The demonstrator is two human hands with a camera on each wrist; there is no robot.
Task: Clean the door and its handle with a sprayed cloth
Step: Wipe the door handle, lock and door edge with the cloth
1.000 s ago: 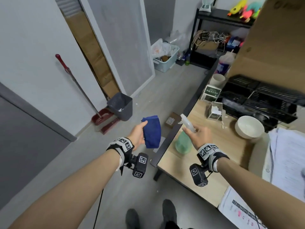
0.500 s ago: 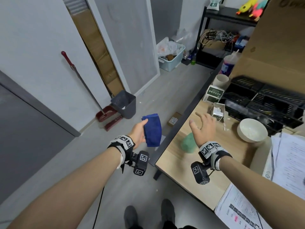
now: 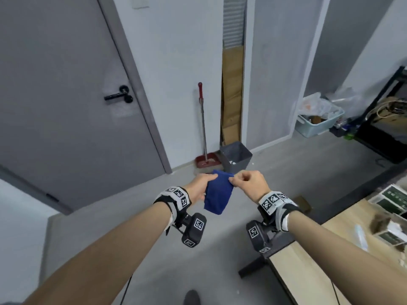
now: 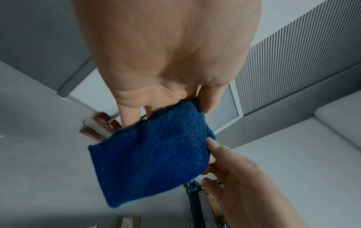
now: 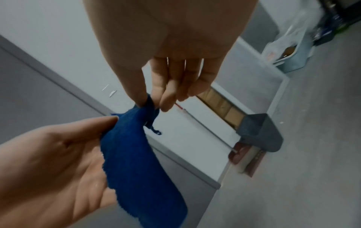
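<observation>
Holding the blue cloth [image 3: 218, 194] between both hands at waist height: left hand [image 3: 199, 187] gripping its left edge, right hand [image 3: 250, 183] pinching the top corner, well short of the grey door [image 3: 66, 89] and handle [image 3: 119, 95].

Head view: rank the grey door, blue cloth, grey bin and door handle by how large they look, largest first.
1. grey door
2. blue cloth, though it is nearer the camera, so it may only look bigger than the bin
3. grey bin
4. door handle
</observation>
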